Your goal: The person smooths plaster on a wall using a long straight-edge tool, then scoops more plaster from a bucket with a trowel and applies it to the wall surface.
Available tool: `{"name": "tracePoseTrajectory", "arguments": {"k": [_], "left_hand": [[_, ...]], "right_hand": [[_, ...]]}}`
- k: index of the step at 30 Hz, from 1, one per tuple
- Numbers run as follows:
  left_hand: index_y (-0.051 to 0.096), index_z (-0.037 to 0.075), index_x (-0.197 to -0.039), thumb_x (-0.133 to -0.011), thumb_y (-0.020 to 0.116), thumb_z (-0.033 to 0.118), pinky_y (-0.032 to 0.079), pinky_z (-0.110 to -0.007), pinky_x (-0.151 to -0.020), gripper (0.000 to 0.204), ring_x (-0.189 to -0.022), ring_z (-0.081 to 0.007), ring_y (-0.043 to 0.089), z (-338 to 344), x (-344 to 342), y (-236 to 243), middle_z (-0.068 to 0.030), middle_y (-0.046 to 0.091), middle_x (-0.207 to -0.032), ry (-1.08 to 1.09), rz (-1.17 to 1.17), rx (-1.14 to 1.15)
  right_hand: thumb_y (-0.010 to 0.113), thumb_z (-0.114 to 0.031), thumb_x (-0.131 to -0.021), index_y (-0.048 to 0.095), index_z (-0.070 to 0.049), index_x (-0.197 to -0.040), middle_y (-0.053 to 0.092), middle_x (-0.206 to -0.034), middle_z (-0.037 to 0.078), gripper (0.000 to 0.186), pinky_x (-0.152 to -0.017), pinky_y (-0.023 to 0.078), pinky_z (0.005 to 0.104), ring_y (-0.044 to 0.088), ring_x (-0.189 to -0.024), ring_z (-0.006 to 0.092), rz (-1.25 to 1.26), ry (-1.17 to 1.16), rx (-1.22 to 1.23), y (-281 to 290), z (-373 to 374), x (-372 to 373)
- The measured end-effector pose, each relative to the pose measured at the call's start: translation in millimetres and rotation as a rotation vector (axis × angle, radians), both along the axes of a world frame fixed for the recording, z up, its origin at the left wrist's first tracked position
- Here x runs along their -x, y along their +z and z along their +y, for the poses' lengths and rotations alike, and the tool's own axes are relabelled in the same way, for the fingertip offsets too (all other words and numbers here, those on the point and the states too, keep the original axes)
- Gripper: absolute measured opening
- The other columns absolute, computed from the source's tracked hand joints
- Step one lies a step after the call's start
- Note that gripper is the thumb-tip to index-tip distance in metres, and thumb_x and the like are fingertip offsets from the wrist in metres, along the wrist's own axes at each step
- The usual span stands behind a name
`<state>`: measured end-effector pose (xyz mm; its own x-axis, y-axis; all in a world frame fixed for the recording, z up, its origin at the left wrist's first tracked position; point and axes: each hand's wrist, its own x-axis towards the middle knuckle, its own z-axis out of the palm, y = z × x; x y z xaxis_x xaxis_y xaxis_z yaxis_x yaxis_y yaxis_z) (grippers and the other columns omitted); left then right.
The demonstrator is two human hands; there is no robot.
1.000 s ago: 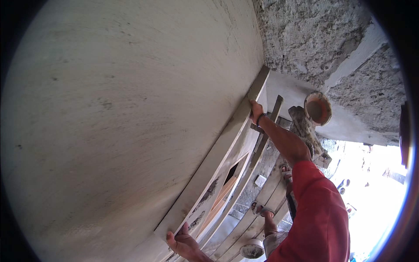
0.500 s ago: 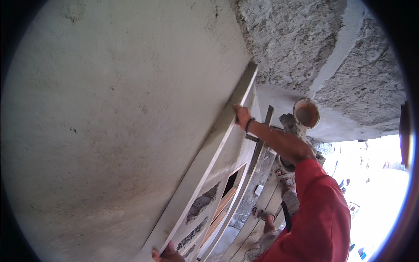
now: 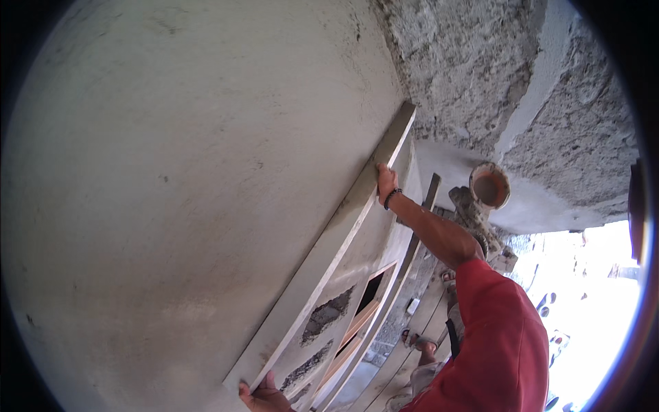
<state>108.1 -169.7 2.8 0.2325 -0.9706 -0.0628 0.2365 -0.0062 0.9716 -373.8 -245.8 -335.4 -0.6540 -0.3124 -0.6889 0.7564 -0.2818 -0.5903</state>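
Note:
A long pale straightedge board (image 3: 328, 250) lies slantwise against the smooth plastered wall (image 3: 171, 206), its top end close to the rough corner. My right hand (image 3: 387, 182), with a dark beaded bracelet at the wrist, is closed round the board's upper part. Down at the lower edge of the view, my left hand (image 3: 266, 397) grips the other end, thumb on one side and fingers on the other. A red sleeve (image 3: 501, 329) covers my right upper arm. Part of the left hand and its forearm is cut off by the frame.
A mortar-smeared round bucket (image 3: 489, 187) stands at the right, below a rough grey wall (image 3: 473, 62). Past the board are a wooden-framed opening (image 3: 364, 302) with broken plaster patches and a long narrow bar (image 3: 412, 254). My sandalled feet (image 3: 417, 339) are on planks (image 3: 422, 309).
The view has shifted a little, so the board, bucket and opening sit slightly farther right and lower. More of my left hand shows. Both hands keep their hold on the straightedge board.

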Motion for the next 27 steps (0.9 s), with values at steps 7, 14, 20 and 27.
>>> {"name": "tracePoseTrajectory", "arguments": {"k": [7,14,20,27], "left_hand": [[0.052,-0.002,-0.120,-0.083,0.061,0.027,0.045,-0.054,-0.093,0.048,-0.111,-0.0356,0.056,-2,-60,37,-0.0195,0.057,-0.121,-0.026,0.067,0.024],[0.046,-0.006,-0.125,-0.084,0.060,0.021,0.040,-0.059,-0.099,0.051,-0.120,-0.0435,0.047,8,-81,88,-0.0252,0.052,-0.126,-0.093,0.156,0.045],[0.045,-0.005,-0.126,-0.084,0.060,0.019,0.041,-0.058,-0.098,0.051,-0.120,-0.0414,0.049,10,-103,108,-0.0249,0.051,-0.127,-0.084,0.188,0.047],[0.046,-0.004,-0.126,-0.082,0.062,0.016,0.046,-0.054,-0.094,0.051,-0.115,-0.0392,0.053,9,-138,114,-0.0236,0.053,-0.127,-0.201,0.304,0.058]], "right_hand": [[0.053,-0.037,-0.080,0.050,0.005,-0.100,0.058,-0.075,0.014,0.046,-0.045,0.044,0.0390,0.057,-0.060,0.0234,0.193,-0.023,-0.044,92,0,-24],[0.054,-0.033,-0.081,0.048,0.008,-0.104,0.059,-0.087,0.018,0.047,-0.061,0.051,0.0382,0.061,-0.072,0.0253,0.321,-0.001,-0.013,164,2,-41],[0.054,-0.033,-0.082,0.044,0.011,-0.105,0.059,-0.086,0.020,0.050,-0.057,0.051,0.0390,0.061,-0.071,0.0265,0.404,-0.020,0.034,211,5,-50],[0.056,-0.031,-0.081,0.040,0.013,-0.107,0.057,-0.092,0.023,0.054,-0.059,0.053,0.0391,0.062,-0.077,0.0273,0.507,-0.010,0.079,279,13,-63]]}}
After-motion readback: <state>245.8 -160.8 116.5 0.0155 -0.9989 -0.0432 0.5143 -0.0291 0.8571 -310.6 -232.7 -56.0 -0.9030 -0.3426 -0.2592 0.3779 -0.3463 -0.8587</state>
